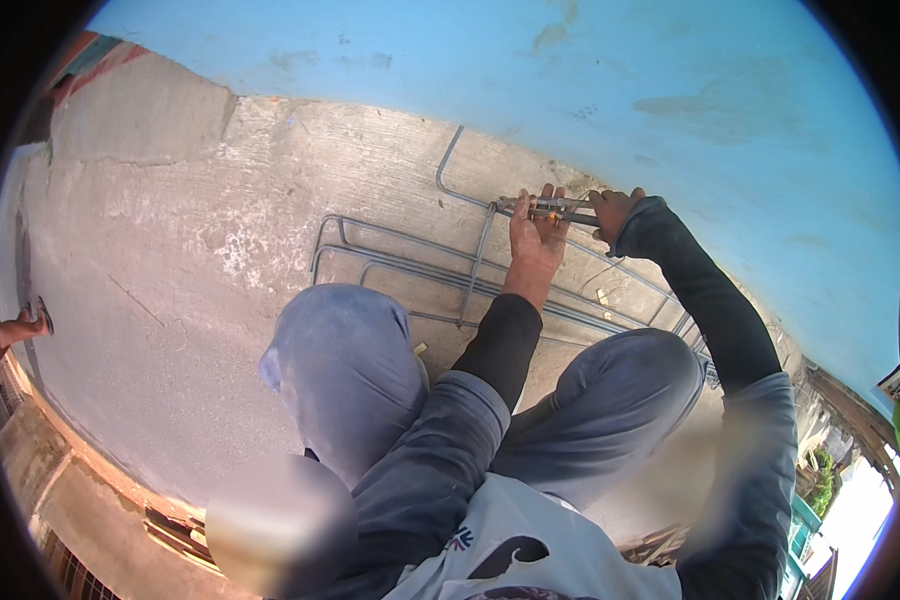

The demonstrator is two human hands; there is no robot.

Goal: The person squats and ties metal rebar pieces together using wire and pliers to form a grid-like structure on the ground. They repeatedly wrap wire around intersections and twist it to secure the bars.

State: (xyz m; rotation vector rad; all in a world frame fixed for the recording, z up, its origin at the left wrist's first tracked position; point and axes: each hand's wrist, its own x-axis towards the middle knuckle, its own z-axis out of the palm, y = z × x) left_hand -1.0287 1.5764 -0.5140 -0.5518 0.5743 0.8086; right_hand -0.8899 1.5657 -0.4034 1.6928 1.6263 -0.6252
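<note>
My left hand is palm up beside the upper bars, its fingers spread and raised behind a long-handled metal tool, likely pincers. Whether the palm bears any of the tool's weight is unclear. At the right, my right hand is closed round the handles. The jaws point left, at the corner of a bent steel bar stirrup against a long steel bar with an upturned end. More long bars with bent ends run below, passing behind my left forearm. A thin wire curves under my right hand.
Rough concrete ground lies under the bars. A blue wall rises close beyond them. My bent knees flank the work. Another person's foot in a sandal shows at the far left. Wood pieces lie behind me at lower right.
</note>
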